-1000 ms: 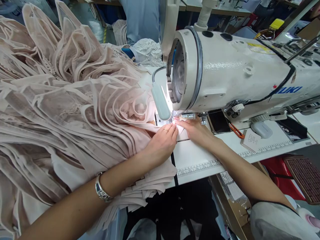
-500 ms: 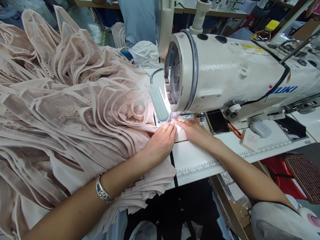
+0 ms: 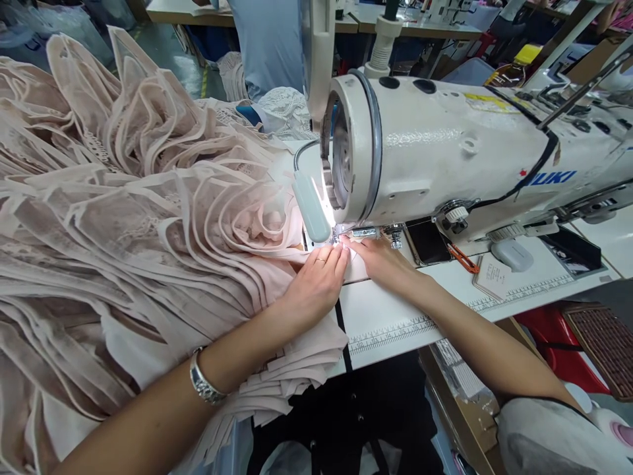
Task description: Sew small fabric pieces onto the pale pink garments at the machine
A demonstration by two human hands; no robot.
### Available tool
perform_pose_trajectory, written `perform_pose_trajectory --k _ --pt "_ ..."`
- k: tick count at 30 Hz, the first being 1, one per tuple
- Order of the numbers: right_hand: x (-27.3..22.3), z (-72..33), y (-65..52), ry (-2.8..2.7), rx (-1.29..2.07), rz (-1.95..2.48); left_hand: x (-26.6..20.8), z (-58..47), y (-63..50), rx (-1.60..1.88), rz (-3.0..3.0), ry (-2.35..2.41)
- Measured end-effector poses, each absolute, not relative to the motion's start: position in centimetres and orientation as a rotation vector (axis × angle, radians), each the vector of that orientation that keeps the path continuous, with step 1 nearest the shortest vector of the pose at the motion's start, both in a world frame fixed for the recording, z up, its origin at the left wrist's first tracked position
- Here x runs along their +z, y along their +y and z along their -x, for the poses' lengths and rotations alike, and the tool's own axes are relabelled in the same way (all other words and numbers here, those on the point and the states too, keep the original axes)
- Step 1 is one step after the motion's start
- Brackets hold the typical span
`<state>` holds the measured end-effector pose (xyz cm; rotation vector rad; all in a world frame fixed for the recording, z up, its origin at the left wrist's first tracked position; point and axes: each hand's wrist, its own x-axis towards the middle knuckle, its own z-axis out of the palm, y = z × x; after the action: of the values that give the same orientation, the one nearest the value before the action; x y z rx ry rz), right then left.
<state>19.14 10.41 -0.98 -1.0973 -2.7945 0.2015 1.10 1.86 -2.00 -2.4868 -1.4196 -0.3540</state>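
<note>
At the needle of a white sewing machine (image 3: 420,145), pale pink fabric (image 3: 357,269) lies under the lit presser foot (image 3: 337,232). My left hand (image 3: 319,280) presses its closed fingers on the fabric just in front of the foot; a ring and a bracelet show on this arm. From the other side my right hand (image 3: 383,262) grips the same fabric, its fingertips close to those of the left and partly hidden under the machine head. A large heap of pale pink garments (image 3: 163,218) with sheer and lace parts spreads left of my hands, under my left forearm.
A grey-green lamp (image 3: 311,208) hangs beside the needle. Right of my hands lie a dark phone (image 3: 429,243), an orange cutter (image 3: 463,258), paper tags (image 3: 492,277) and a grey case (image 3: 513,255). A ruler strip (image 3: 390,335) runs along the table edge. A person in blue (image 3: 267,46) is behind.
The view has shifted slightly, so the machine sits a little lower and further left. Both hands stay at the needle on the fabric, with hardly any visible movement.
</note>
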Motion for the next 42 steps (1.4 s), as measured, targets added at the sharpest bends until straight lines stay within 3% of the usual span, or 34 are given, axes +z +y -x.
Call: perform_pose_trajectory --k 5,13,22,29,42 --pt "-1.4 -19.4 9.9 -2.769 0.073 1.096 -0.2 0.6 2.3 -0.185 2.480 -1.344" --pt "-1.8 -20.4 9.8 -2.743 0.266 0.875 -0.5 2.1 3.5 -0.352 2.507 -1.324" --pt "-2.0 -20.5 9.5 -2.572 0.269 0.952 -0.5 2.0 3.4 -0.286 2.541 -1.305" --pt "-1.7 -20.6 9.4 -2.510 0.301 0.956 -0.9 2.4 3.9 -0.550 2.754 -1.265" --pt "-1.4 -20.8 9.4 -2.563 0.348 0.766 -1.4 1.8 3.5 -0.589 2.675 -1.280"
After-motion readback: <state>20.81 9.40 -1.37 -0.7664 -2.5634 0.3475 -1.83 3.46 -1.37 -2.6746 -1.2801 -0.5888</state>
